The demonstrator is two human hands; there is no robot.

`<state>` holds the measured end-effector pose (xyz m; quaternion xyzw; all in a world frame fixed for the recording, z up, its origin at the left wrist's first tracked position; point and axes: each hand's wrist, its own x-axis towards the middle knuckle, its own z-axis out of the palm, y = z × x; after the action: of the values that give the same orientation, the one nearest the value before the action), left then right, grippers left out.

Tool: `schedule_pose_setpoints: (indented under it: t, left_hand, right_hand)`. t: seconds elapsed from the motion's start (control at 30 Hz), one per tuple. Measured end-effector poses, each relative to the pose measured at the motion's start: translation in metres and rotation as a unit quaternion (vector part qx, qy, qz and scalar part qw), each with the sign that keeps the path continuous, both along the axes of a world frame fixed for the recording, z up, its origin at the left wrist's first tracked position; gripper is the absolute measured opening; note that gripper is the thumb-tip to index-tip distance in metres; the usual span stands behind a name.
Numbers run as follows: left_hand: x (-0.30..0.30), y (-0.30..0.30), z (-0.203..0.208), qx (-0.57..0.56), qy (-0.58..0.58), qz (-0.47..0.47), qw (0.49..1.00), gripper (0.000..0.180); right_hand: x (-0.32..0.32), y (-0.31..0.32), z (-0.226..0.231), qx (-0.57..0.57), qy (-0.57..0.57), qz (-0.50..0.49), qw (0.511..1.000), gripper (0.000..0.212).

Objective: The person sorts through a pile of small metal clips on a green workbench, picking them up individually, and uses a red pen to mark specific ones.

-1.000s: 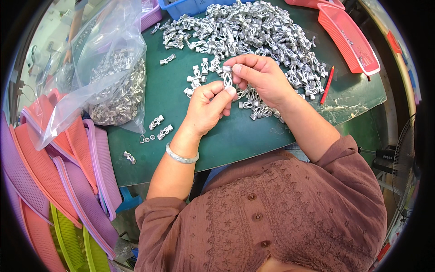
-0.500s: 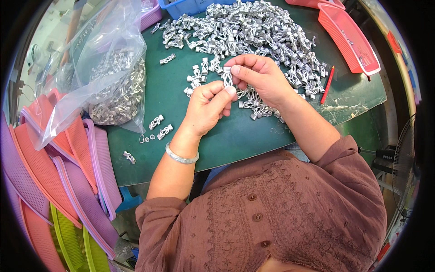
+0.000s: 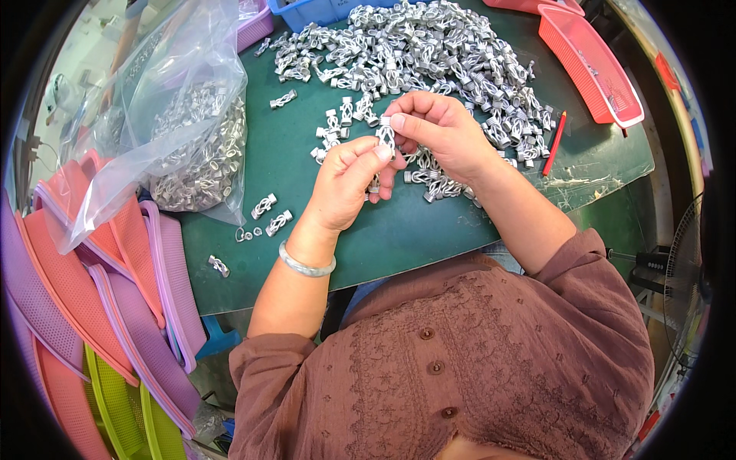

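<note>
A small silver metal fitting (image 3: 386,135), with a ribbed end and a twisted open cage, stands upright between my two hands. My right hand (image 3: 445,132) pinches its upper end between thumb and forefinger. At the lower end, the thumb and fingers of my left hand (image 3: 349,182) close on the same fitting. A second bit of silver metal shows under the left fingers; whether they hold it or it lies on the table I cannot tell. Beyond my hands spreads a large heap of like fittings (image 3: 429,54), with a few loose ones (image 3: 331,130) nearer.
On the left stand a clear plastic bag (image 3: 195,165) of fittings and stacked coloured baskets (image 3: 146,322). Several fittings (image 3: 279,223) and small rings lie near the bag. To the right are a red pencil (image 3: 555,144) and a pink basket (image 3: 590,65); a blue bin (image 3: 326,11) is behind.
The left fingers have shifted slightly on the fitting, the thumb moving a little left and the fingertips spreading below. My right hand keeps its pinch almost unmoved.
</note>
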<state>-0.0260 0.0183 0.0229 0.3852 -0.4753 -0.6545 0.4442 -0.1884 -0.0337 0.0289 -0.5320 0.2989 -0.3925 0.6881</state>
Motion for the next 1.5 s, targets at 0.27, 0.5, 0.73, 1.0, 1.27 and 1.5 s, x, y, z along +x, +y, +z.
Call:
schedule_pose_setpoints:
  t: [0.27,0.5,0.73,1.0,1.27,1.5]
  left_hand:
    - [0.0009,0.001,0.0,0.004,-0.002,-0.001,1.0,0.027]
    - [-0.0025,0.0023,0.001,-0.062,-0.093,0.01,0.994,0.021]
    - [-0.0033,0.0043,-0.0039,-0.124,-0.146,0.018,0.981,0.02]
    - [-0.0046,0.0042,0.0011,-0.082,-0.11,0.014,0.99,0.02]
    - [-0.0042,0.004,0.0046,-0.091,-0.121,0.021,0.988,0.021]
    - [0.0015,-0.001,0.0035,-0.069,-0.104,0.107,0.986,0.021]
  right_hand:
    - [-0.0003,0.0001,0.0,-0.001,-0.012,0.008,1.0,0.013]
    - [0.0013,0.0013,-0.0015,-0.02,-0.051,0.037,0.998,0.015]
    - [0.0,0.0031,0.0038,-0.026,-0.008,0.031,0.999,0.014]
    - [-0.0007,0.0044,0.0044,-0.019,-0.012,0.031,0.999,0.022]
    - [-0.0028,0.0012,0.0013,-0.015,-0.02,0.037,0.999,0.025]
    - [-0.0004,0.0015,0.002,0.005,-0.022,0.039,0.999,0.025]
